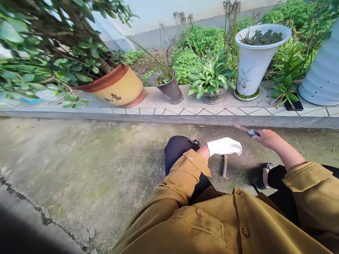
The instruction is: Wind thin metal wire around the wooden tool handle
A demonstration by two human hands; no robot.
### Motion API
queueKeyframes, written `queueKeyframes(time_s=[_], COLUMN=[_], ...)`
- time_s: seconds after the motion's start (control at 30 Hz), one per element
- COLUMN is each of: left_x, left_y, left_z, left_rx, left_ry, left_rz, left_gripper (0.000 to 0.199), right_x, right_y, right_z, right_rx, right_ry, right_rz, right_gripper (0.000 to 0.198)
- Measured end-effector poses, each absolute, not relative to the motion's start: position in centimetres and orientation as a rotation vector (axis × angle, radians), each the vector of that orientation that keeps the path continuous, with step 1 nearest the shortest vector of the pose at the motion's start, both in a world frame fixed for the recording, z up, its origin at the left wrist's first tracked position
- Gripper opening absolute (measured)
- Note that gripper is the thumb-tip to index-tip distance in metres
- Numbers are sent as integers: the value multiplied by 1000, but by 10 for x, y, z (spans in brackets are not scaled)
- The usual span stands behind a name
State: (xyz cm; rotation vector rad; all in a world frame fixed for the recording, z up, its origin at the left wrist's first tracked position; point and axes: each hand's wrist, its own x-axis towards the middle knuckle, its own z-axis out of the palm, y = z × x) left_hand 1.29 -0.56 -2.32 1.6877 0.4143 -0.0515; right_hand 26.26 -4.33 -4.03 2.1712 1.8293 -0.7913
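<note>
My left hand, in a white work glove, is curled palm down over a short wooden stick. The stick comes out from under the glove toward me; its other end is hidden. Bare, my right hand is closed round the wrapped grip of a knife-like tool. The reddish-brown front part of that tool points left and is smeared, so its exact shape is unclear. It is held apart from the glove, a little farther off and to the right.
Along a tiled ledge stand a yellow pot, a grey pot, a leafy plant and a tall white pot. A dark phone-like slab lies on its edge. Concrete ground spreads below.
</note>
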Motion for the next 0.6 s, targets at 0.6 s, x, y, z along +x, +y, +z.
queueKeyframes(time_s=[0.6], left_x=[8], left_y=[-11], left_z=[-13], left_rx=[1663], left_ry=[610], left_rz=[21], left_gripper=[16], right_x=[277], right_y=[-73], right_z=[14], right_rx=[2259], right_ry=[2081], right_rz=[-2257], right_gripper=[43])
